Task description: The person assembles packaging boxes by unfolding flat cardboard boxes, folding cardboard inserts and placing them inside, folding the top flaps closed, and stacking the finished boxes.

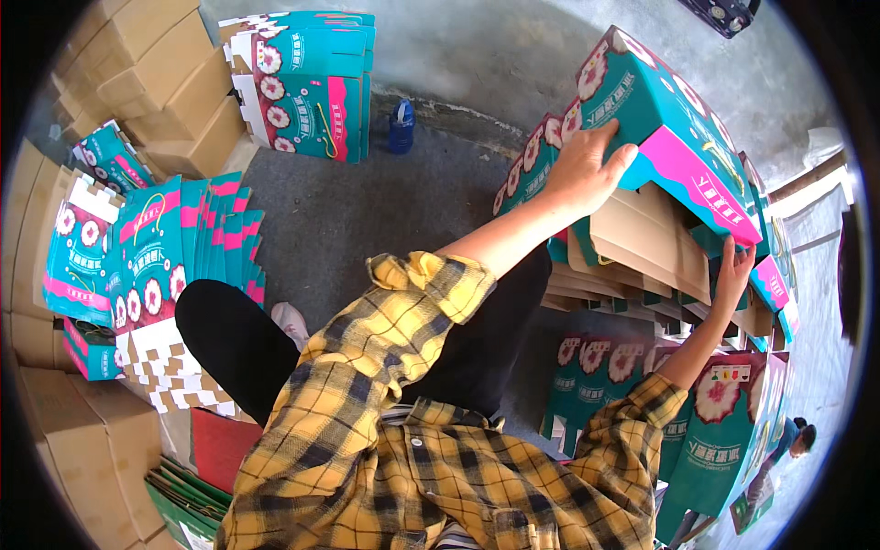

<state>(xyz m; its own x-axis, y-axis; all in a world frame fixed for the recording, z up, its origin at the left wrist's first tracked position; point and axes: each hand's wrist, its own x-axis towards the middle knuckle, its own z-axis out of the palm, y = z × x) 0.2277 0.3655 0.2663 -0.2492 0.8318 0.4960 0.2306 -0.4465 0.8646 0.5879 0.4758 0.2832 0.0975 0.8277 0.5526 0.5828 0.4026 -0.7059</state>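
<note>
On the right, a teal and pink printed carton (701,179) lies tilted on top of a stack of similar cartons. My left hand (591,174) grips its near left edge, fingers on the teal side and thumb spread along the edge. My right hand (731,280) has its fingertips on the pink lower edge at the carton's right corner. Just beneath, another carton's brown cardboard flap (646,240) shows. The undersides of both hands are hidden.
Flat folded teal cartons (151,257) stand in rows at left, with another bundle (312,92) by the far wall. Brown boxes (174,82) pile up behind them. A blue bottle (401,126) stands on the floor. More cartons (706,440) and another person (779,458) are at lower right.
</note>
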